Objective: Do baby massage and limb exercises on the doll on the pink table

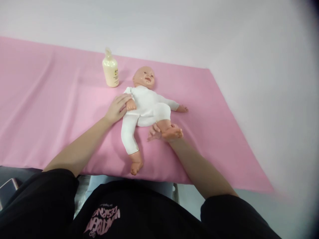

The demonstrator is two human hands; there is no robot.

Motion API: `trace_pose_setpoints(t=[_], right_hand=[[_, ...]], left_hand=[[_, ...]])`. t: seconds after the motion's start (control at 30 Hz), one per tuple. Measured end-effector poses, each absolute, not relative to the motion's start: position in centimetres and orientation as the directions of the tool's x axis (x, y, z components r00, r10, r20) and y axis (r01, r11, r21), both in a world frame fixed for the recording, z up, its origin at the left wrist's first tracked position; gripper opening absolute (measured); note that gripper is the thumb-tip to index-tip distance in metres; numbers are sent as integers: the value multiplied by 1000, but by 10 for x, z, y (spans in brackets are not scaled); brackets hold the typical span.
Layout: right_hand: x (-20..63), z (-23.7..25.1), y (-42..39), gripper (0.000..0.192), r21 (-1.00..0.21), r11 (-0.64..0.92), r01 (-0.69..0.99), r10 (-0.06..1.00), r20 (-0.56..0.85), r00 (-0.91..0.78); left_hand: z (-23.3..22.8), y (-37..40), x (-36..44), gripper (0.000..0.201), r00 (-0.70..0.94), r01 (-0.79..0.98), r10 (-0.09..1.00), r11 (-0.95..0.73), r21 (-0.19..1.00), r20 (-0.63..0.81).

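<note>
A baby doll (144, 103) in a white bodysuit lies on its back, its head away from me. My left hand (118, 107) is closed around the doll's forearm on the left, fingers over the sleeve and the doll's small hand poking out beside them. Under the doll's raised leg on the right is my right hand (156, 132), its curled fingers holding that leg from below; the leg hides most of the palm. The doll's other leg stretches toward me, bent a little at the knee. Just beyond my left hand stands a cream pump bottle (111, 71), upright and untouched.
A pink cloth (62, 109) with soft folds covers the table, and its near edge drops off in front of my body. A pale wall or floor surface (264, 83) surrounds the far and right sides. A phone-like dark object (8, 191) lies at the lower left.
</note>
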State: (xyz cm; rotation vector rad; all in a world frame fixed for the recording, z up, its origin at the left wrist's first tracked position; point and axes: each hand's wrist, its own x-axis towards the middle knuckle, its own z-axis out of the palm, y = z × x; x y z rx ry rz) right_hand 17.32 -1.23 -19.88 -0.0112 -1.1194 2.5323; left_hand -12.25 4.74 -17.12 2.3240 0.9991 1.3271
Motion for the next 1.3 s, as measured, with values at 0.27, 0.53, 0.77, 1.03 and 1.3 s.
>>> trace_pose_setpoints(t=[0.27, 0.53, 0.77, 1.03, 1.3], right_hand=[[172, -172, -21, 39, -643, -605, -469, 668, -90, -739], [174, -182, -24, 47, -693, -575, -435, 509, 114, -853], [172, -191, -18, 57, -829, -531, -175, -30, 224, -974], [167, -164, -26, 32, -918, -315, 241, -231, -172, -958], [167, -172, -27, 50, -943, -289, 168, -290, -82, -954]], left_hand=[[-168, 49, -119, 40, 494, 520, 630, -766, 377, 599], [-174, 52, -125, 62, 131, 463, 758, -617, 637, 639], [-192, 87, -146, 77, -318, 78, 835, -448, 891, 448], [-206, 105, -162, 56, -388, -201, 913, -219, 955, 127], [-203, 100, -157, 52, -366, -241, 924, -204, 949, 106]])
